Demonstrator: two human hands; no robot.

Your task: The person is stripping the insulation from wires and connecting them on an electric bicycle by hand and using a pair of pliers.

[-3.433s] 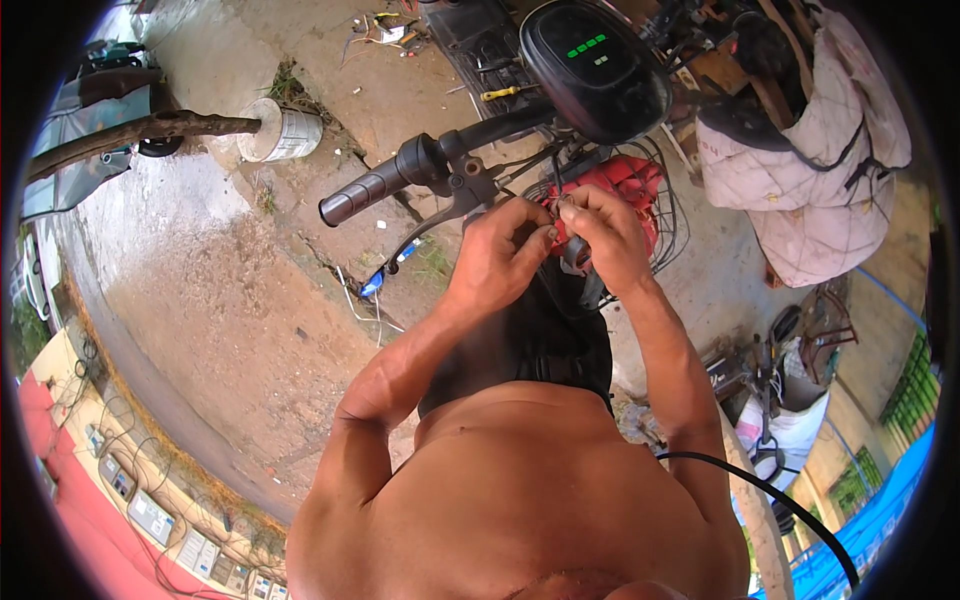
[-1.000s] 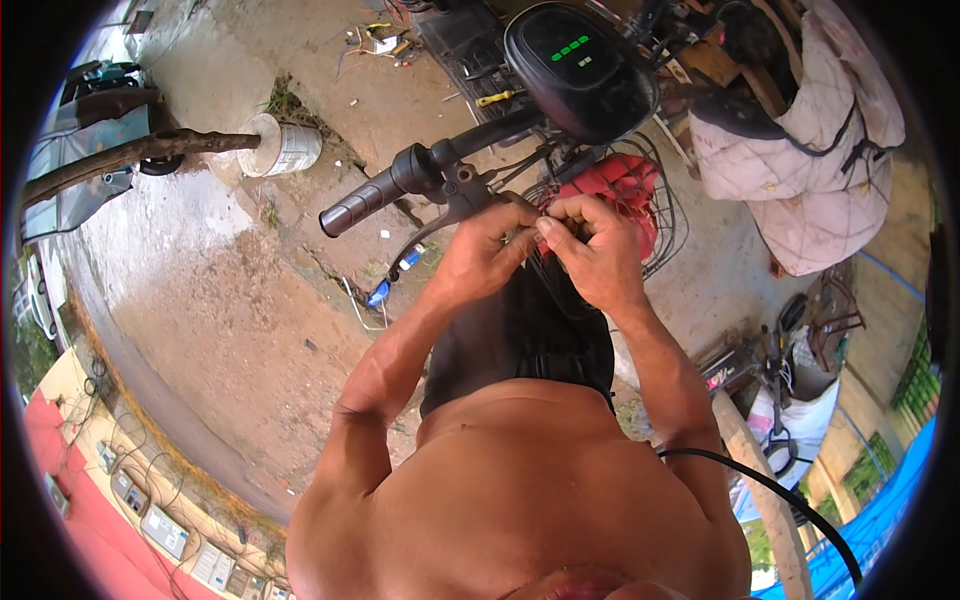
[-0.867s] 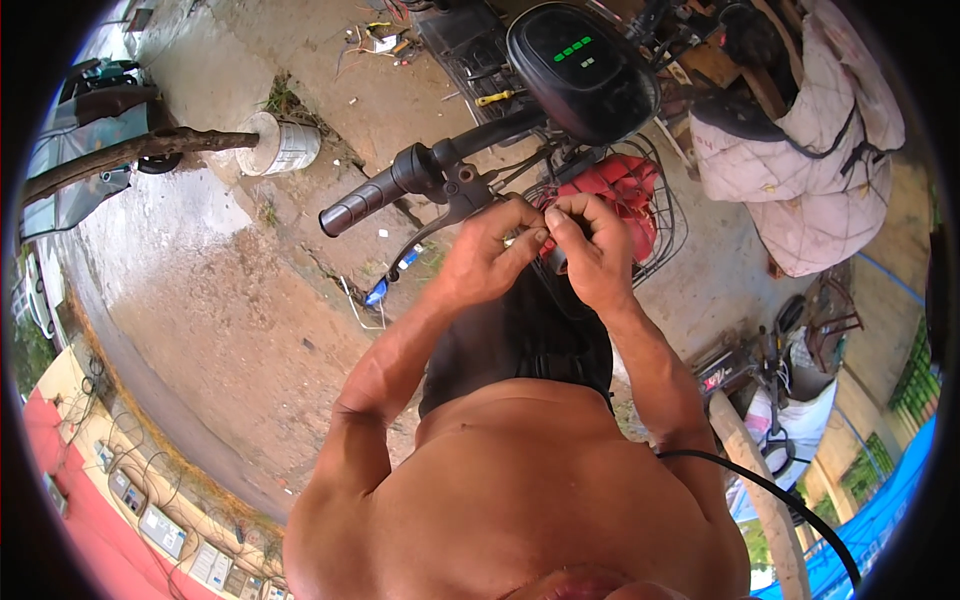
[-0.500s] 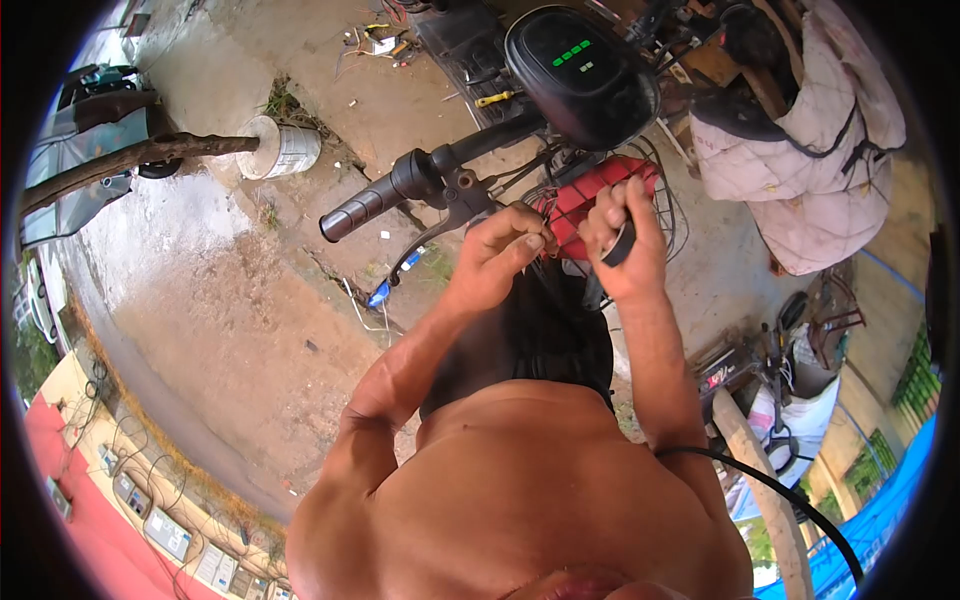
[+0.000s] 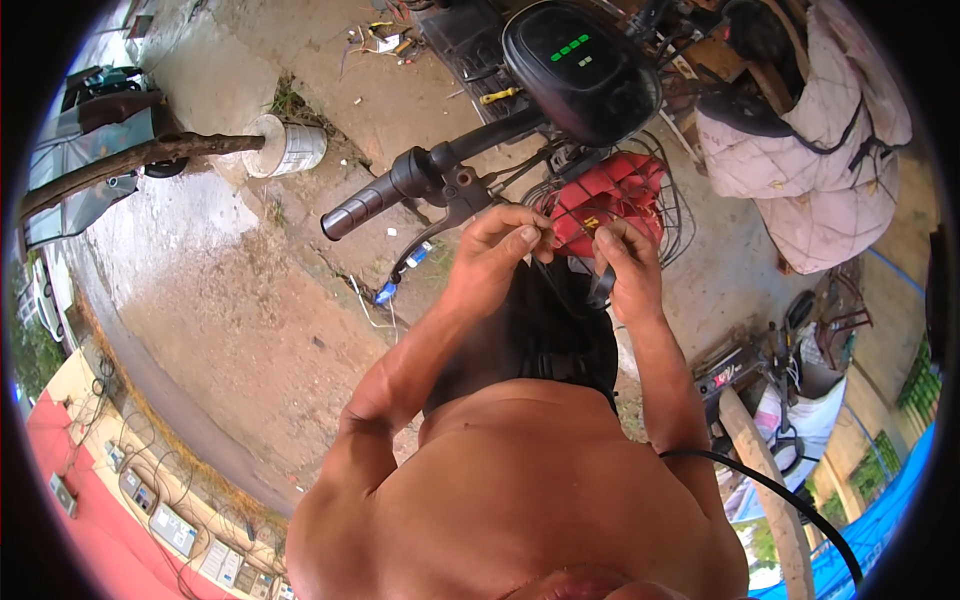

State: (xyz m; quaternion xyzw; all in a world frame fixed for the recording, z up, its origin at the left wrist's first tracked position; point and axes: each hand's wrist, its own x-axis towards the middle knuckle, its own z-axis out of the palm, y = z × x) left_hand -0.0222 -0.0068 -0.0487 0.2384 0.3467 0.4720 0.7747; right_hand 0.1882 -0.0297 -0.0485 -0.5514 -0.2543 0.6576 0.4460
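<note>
My left hand (image 5: 500, 248) is closed, thumb and fingers pinched at what look like thin wires, largely hidden by the fingertips. Close beside it, my right hand (image 5: 632, 268) is closed on a black tape roll (image 5: 602, 288), seen partly below its fingers. Both hands are just behind an electric bike's handlebar. A red bag (image 5: 640, 183) lies beyond my fingers inside a wire basket (image 5: 680, 215). The left handlebar grip (image 5: 365, 205) and brake lever (image 5: 425, 238) extend left of my hands. Above them sits a black display (image 5: 580, 75) with lit green bars.
A yellow-handled screwdriver (image 5: 499, 96) lies past the handlebar. More tools (image 5: 395, 45) rest on the wet ground farther off. At the left, a wooden pole (image 5: 140, 163) stands in a white bucket (image 5: 290, 147). A pale quilted cover (image 5: 820, 200) hangs at the right.
My right hand has lowered and turned, bringing its fingertips toward my left hand. The tape roll has moved down with it. More of the red bag shows; my left hand stays almost in place.
</note>
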